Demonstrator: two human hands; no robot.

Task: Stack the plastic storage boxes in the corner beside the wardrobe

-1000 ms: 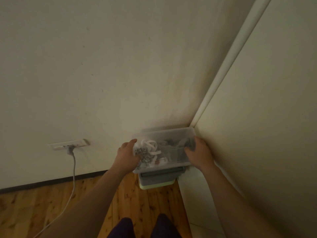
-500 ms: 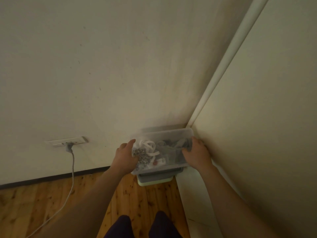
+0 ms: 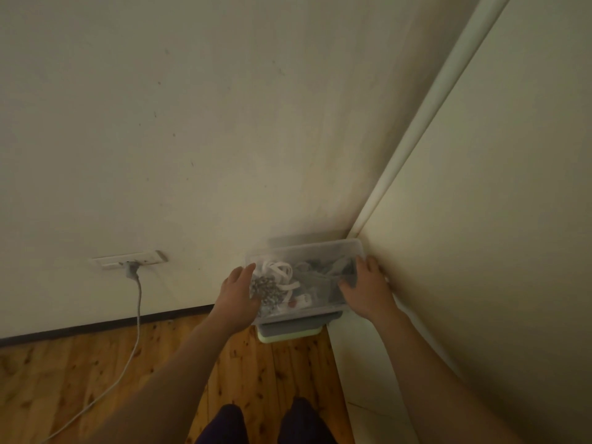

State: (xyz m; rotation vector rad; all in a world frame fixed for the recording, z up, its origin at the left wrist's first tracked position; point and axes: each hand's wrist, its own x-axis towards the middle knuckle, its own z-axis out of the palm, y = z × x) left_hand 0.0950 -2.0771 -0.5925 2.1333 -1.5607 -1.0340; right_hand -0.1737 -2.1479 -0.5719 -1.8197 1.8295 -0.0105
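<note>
The clear box [image 3: 304,277], packed with white straps, grey cloth and something speckled, sits right in the corner, on top of a lower box [image 3: 290,331] with a grey lid and pale green rim. Far side close to the wall [image 3: 192,123], right end against the wardrobe [image 3: 496,219]. The left hand [image 3: 238,291] curls its grip around the left end, thumb up over the rim; the right hand [image 3: 368,291] wraps the right end, fingers squeezed in beside the wardrobe panel.

Here's the danger, I'd say: the top box overhangs the lower one on the left, so it may not be seated square. Let go now and it could tip left or slide off onto the wooden floor [image 3: 96,363]. Those right fingers look pinched between box and wardrobe, too; pulling them out could drag the box askew. There's no lid that I can make out, so a tilt could spill the contents. Over to the left, well apart, a cable [image 3: 138,299] hangs from a wall socket [image 3: 128,259] and trails across the floor, something to trip on when stepping back.
</note>
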